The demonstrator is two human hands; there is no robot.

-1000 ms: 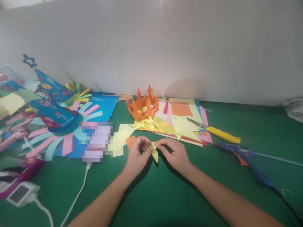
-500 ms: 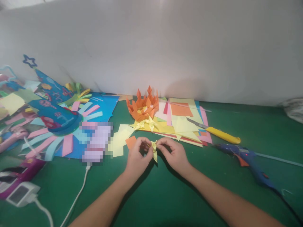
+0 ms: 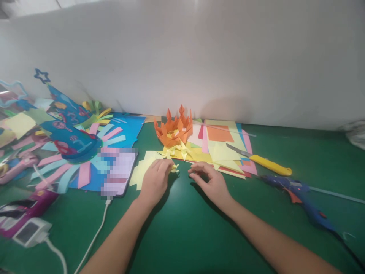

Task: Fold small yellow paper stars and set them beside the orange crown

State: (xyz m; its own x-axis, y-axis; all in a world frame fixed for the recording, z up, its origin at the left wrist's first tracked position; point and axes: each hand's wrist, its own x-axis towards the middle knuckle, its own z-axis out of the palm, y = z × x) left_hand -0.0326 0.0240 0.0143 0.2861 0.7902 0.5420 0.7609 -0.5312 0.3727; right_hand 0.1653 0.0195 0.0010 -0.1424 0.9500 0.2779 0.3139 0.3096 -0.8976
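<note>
Just in front of the folded yellow paper pieces, my left hand (image 3: pixel 155 180) is closed on a small pale yellow folded paper (image 3: pixel 175 168), whose tips stick out past the fingertips. My right hand (image 3: pixel 209 182) is held apart to the right, with its fingers curved, a gap between thumb and fingers, and nothing between them. Two pale yellow folded paper flowers (image 3: pixel 184 149) lie on a yellow sheet. Behind them stands an orange folded-paper crown (image 3: pixel 174 131). Pale yellow paper squares (image 3: pixel 139 176) lie left of my left hand.
Coloured sheets (image 3: pixel 225 133) and a yellow cutter (image 3: pixel 269 164) lie at back right, near a blue glue gun (image 3: pixel 296 188) with its cord. Blue party hats (image 3: pixel 68 142), a phone (image 3: pixel 121 173) with a white cable and a pink glue gun (image 3: pixel 21 165) are at left.
My right hand has let go of the small yellow paper and opened. My left hand has moved left with it, turning back-up and covering the small orange square.
</note>
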